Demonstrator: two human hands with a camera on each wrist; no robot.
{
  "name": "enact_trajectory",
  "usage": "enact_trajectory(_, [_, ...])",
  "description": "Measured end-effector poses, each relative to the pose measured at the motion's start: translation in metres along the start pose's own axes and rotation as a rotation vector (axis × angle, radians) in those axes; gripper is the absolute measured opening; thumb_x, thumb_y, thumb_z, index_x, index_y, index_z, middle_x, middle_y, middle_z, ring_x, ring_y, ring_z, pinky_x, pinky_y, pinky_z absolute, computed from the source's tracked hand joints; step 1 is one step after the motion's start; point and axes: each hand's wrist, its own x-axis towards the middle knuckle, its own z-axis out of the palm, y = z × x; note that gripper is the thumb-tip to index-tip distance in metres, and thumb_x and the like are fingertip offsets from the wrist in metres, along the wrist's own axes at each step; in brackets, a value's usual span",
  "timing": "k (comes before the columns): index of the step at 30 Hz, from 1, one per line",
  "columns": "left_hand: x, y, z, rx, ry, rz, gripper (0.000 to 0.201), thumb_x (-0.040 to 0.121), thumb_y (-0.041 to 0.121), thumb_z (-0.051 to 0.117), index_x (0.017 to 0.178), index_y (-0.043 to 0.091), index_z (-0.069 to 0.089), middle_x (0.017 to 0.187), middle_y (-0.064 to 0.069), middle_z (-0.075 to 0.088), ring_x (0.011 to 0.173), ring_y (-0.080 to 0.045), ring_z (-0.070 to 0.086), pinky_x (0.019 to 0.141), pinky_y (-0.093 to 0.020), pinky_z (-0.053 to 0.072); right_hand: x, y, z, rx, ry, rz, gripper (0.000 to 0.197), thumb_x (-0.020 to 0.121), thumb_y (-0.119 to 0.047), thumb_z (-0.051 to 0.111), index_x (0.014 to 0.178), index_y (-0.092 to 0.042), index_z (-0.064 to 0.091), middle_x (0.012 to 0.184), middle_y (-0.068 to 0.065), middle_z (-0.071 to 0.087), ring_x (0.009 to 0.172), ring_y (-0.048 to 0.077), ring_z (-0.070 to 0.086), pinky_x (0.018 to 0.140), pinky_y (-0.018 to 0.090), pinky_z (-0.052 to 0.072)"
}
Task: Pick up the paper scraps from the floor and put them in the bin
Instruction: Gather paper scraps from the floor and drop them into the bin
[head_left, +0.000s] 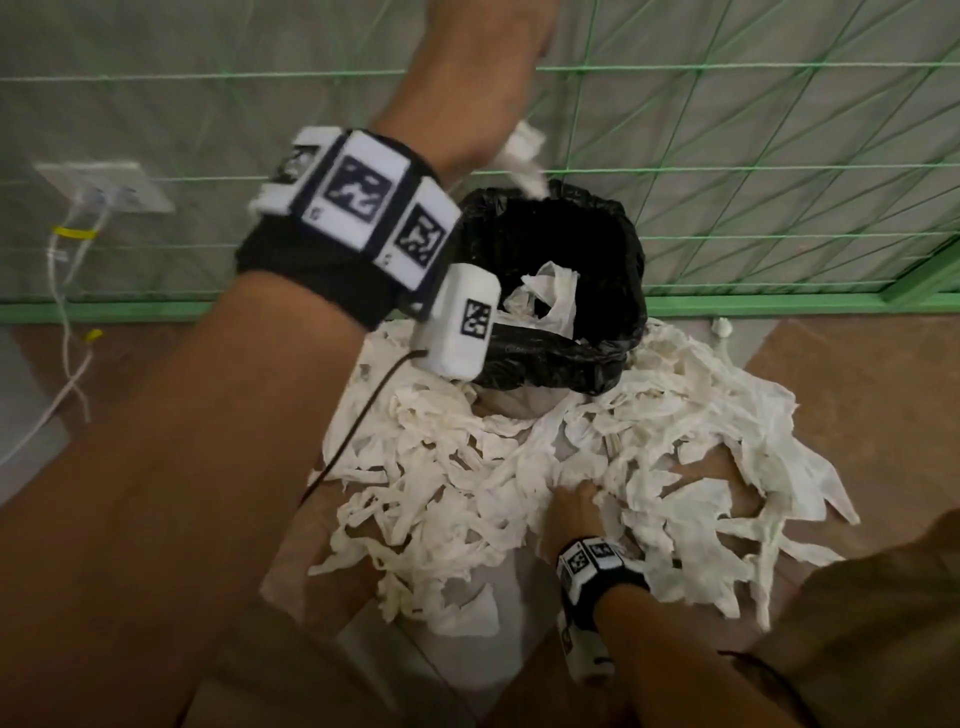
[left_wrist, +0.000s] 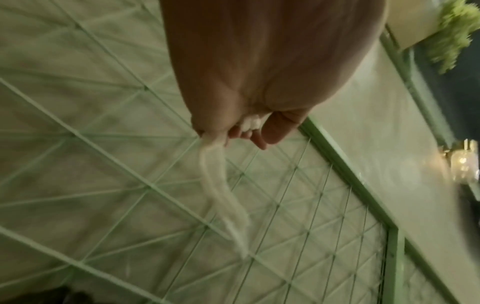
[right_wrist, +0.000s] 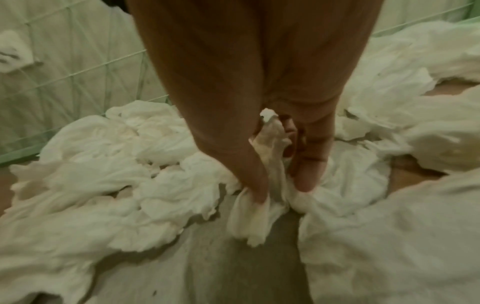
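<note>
A bin lined with a black bag (head_left: 618, 317) stands on the floor against a green mesh panel, with a few white scraps (head_left: 550, 291) inside. My left hand (head_left: 483, 98) is raised above the bin's far rim and grips a white paper scrap (head_left: 524, 156); in the left wrist view the scrap (left_wrist: 221, 185) hangs down from my curled left hand (left_wrist: 249, 131). A wide heap of torn white paper scraps (head_left: 467, 467) covers the floor in front of the bin. My right hand (head_left: 571, 504) is down in the heap, and its fingers (right_wrist: 306, 179) pinch a bunched scrap (right_wrist: 270, 148).
The green mesh panel (head_left: 727, 171) with its green base rail runs behind the bin. A white wall socket (head_left: 104, 187) with white cables sits at the left. A black cable (head_left: 358, 421) hangs from my left wristband. Brown and grey floor (head_left: 857, 395) shows around the heap.
</note>
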Motion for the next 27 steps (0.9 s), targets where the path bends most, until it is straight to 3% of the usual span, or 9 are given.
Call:
enact_trajectory(2, [0.004, -0.004, 0.021, -0.165, -0.095, -0.077, 0.038, 0.095, -0.001, 0.037, 0.131, -0.002, 0.05, 0.131, -0.021, 0.046, 0.125, -0.031, 0.045, 0.104, -0.029, 0.039, 0.001, 0.0, -0.004, -0.007, 0.03, -0.095, 0.039, 0.093, -0.018, 0.047, 0.13, -0.006, 0.046, 0.139, 0.019, 0.044, 0.125, 0.033, 0.05, 0.101, 0.038, 0.043])
enact_trajectory(5, [0.009, -0.026, 0.056, -0.241, -0.127, -0.174, 0.043, 0.085, 0.009, 0.043, 0.125, 0.02, 0.055, 0.12, -0.007, 0.032, 0.122, -0.024, 0.038, 0.105, -0.029, 0.037, 0.0, -0.003, -0.022, 0.03, 0.077, -0.139, 0.032, 0.093, -0.015, 0.043, 0.122, -0.005, 0.053, 0.128, 0.016, 0.057, 0.117, 0.03, 0.057, 0.094, 0.034, 0.047])
enact_trajectory(11, [-0.011, -0.097, 0.088, -0.003, -0.443, -0.17, 0.052, 0.076, 0.04, 0.036, 0.12, 0.035, 0.063, 0.137, 0.001, 0.047, 0.131, -0.02, 0.039, 0.113, -0.039, 0.029, -0.006, -0.007, -0.081, 0.148, 0.111, -0.211, 0.029, 0.094, -0.024, 0.042, 0.086, -0.002, 0.06, 0.102, 0.02, 0.065, 0.102, 0.035, 0.062, 0.071, 0.031, 0.041])
enact_trajectory(14, [-0.023, -0.126, 0.085, -0.117, -0.125, -0.194, 0.039, 0.085, 0.032, 0.037, 0.109, 0.024, 0.067, 0.122, -0.002, 0.059, 0.118, -0.019, 0.051, 0.106, -0.039, 0.037, -0.019, -0.01, -0.128, 0.16, -0.032, -0.319, 0.024, 0.091, -0.024, 0.052, 0.075, -0.007, 0.056, 0.087, 0.019, 0.062, 0.094, 0.034, 0.065, 0.069, 0.031, 0.047])
enact_trajectory(17, [-0.048, -0.16, 0.074, -0.22, 0.415, -0.361, 0.02, 0.091, 0.023, 0.043, 0.093, 0.015, 0.061, 0.096, -0.007, 0.061, 0.088, -0.02, 0.055, 0.081, -0.035, 0.043, -0.046, -0.012, -0.179, 0.362, 0.021, -0.408, 0.027, 0.09, -0.021, 0.055, 0.066, -0.01, 0.055, 0.056, 0.006, 0.059, 0.052, 0.019, 0.065, 0.044, 0.022, 0.045])
enact_trajectory(19, [-0.072, -0.185, 0.069, -0.204, 0.574, -0.546, 0.017, 0.095, 0.018, 0.04, 0.091, 0.011, 0.055, 0.085, -0.009, 0.054, 0.077, -0.02, 0.048, 0.068, -0.031, 0.035, -0.07, -0.014, -0.208, 0.361, 0.026, -0.482, 0.029, 0.09, -0.015, 0.054, 0.062, -0.012, 0.051, 0.047, 0.001, 0.052, 0.037, 0.011, 0.053, 0.038, 0.019, 0.039])
enact_trajectory(21, [-0.098, -0.212, 0.075, -0.057, 0.433, -0.694, 0.018, 0.097, 0.017, 0.038, 0.092, 0.007, 0.052, 0.084, -0.012, 0.054, 0.078, -0.024, 0.051, 0.067, -0.031, 0.034, -0.09, -0.014, -0.234, 0.325, -0.012, -0.586, 0.021, 0.091, -0.013, 0.052, 0.07, -0.009, 0.052, 0.047, 0.002, 0.052, 0.035, 0.012, 0.05, 0.04, 0.022, 0.04])
enact_trajectory(24, [-0.142, -0.241, 0.097, 0.144, -0.154, -0.703, 0.014, 0.093, 0.016, 0.047, 0.102, 0.01, 0.055, 0.092, -0.016, 0.064, 0.086, -0.033, 0.064, 0.069, -0.032, 0.046, -0.109, -0.013, -0.273, 0.318, -0.001, -0.689, 0.002, 0.096, -0.015, 0.05, 0.098, -0.016, 0.05, 0.06, 0.006, 0.056, 0.037, 0.011, 0.049, 0.037, 0.023, 0.039])
enact_trajectory(27, [-0.186, -0.242, 0.128, 0.236, -0.65, -0.549, 0.036, 0.092, 0.025, 0.052, 0.127, 0.027, 0.047, 0.112, -0.009, 0.054, 0.094, -0.029, 0.064, 0.081, -0.033, 0.05, -0.116, -0.022, -0.317, 0.421, 0.167, -0.769, 0.022, 0.099, -0.009, 0.042, 0.08, -0.021, 0.042, 0.057, -0.005, 0.046, 0.035, 0.001, 0.043, 0.034, 0.014, 0.033])
